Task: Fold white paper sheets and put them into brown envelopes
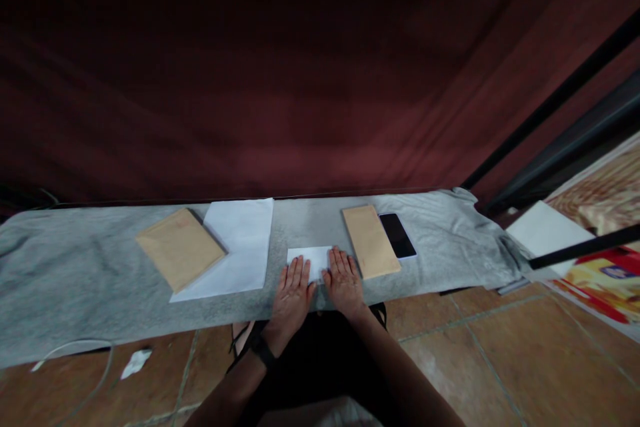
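My left hand [291,292] and my right hand [344,278] lie flat, fingers stretched out, side by side on a small folded white paper [311,257] on the grey cloth-covered table [75,280]. Both hands press on the paper's near edge and hide part of it. Just right of my right hand lies a long brown envelope [371,241], with a black phone [397,235] beside it.
Left of my hands, a large white sheet [240,240] lies partly under a brown envelope [180,247]. A dark red curtain hangs behind the table. Black metal bars [555,100] and a white sheet [543,228] stand at the right. Tiled floor below holds a cable [95,353] and a paper scrap [135,363].
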A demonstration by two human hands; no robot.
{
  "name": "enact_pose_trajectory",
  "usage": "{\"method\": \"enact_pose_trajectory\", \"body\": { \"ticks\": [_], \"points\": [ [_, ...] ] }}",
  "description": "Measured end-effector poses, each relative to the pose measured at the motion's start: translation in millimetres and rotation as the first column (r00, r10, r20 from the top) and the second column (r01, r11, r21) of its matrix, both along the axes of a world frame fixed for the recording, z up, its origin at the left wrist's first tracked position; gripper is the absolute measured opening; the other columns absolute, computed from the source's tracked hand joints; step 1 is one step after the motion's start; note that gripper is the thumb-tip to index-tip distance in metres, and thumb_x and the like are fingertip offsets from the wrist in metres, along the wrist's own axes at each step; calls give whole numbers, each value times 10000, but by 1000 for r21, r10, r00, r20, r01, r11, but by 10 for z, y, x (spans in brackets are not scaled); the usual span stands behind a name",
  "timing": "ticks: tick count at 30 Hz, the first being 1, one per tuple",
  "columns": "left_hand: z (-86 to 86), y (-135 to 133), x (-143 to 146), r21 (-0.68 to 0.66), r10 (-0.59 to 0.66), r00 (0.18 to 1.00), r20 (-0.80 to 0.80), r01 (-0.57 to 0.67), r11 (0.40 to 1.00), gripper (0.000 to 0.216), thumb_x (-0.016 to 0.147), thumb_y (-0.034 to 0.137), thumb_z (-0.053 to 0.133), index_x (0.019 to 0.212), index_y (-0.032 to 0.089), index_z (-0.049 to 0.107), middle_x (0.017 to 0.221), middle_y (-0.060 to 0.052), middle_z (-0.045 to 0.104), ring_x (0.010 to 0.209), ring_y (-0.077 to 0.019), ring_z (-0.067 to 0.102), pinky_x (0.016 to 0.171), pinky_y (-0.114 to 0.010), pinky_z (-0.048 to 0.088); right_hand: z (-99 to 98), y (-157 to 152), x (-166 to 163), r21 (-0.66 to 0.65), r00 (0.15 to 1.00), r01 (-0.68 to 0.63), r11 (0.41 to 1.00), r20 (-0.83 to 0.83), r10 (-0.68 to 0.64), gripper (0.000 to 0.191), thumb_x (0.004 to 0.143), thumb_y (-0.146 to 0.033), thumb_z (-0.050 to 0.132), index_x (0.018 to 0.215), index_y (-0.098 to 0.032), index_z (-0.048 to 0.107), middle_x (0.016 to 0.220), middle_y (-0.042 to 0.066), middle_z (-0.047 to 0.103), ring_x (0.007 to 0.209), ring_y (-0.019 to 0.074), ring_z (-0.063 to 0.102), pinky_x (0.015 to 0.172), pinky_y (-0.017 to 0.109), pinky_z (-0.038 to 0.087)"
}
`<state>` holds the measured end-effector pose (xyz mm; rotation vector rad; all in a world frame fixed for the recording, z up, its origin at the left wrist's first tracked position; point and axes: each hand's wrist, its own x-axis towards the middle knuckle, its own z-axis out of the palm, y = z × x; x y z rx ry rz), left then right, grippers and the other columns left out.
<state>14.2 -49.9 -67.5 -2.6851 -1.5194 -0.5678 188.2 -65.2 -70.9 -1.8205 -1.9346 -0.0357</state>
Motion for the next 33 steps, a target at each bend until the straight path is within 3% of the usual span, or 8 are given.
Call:
{"method": "enact_pose_trajectory", "body": {
  "ticks": [4,9,16,22,28,33],
  "points": [
    [56,-85,20,-2,-109,993,-48,109,994,503,1014,297,426,1513,238,452,1581,-82,431,1491,-283,349,1216,-521,308,29,7,2,-14,1000,6,1000,9,-6,570,1032,-301,442,1562,-113,350,1573,151,423,1457,298,401,1205,498,299],
    [44,-60,-40,6,-110,993,-44,110,994,505,1020,321,420,1510,205,453,1578,-114,428,1469,-273,391,1188,-484,368,36,-149,52,-13,999,-40,999,11,40,523,1030,-297,455,1533,-156,418,1553,119,465,1441,268,433,1213,467,304],
    [73,-111,-112,5,-80,997,-17,80,997,584,1014,418,446,1541,170,401,1589,-162,396,1475,-298,377,1194,-490,351,13,-435,185,38,990,-140,989,32,139,600,1034,-307,435,1591,-144,285,1560,143,448,1436,282,440,1207,494,323],
    [182,-197,-124,-34,-182,979,-97,179,983,571,980,450,543,1527,349,413,1626,-58,362,1497,-313,332,1206,-561,294,14,-416,183,2,991,-130,992,32,130,579,1040,-312,411,1583,-137,309,1561,146,445,1433,300,440,1209,515,300],
    [221,-237,-247,-68,-182,978,-98,176,982,595,995,469,517,1542,269,395,1626,-116,352,1496,-269,343,1216,-484,300,4,-433,197,-6,989,-144,990,20,144,581,1042,-313,412,1587,-148,301,1566,147,438,1438,303,432,1204,513,298],
    [230,-281,-243,-95,-199,974,-111,189,977,789,902,613,606,1565,265,357,1660,-162,241,1520,-356,258,1216,-535,255,-10,-440,215,-5,988,-149,989,31,149,579,1047,-321,417,1584,-138,306,1569,153,433,1455,299,406,1212,505,280]
  ]
}}
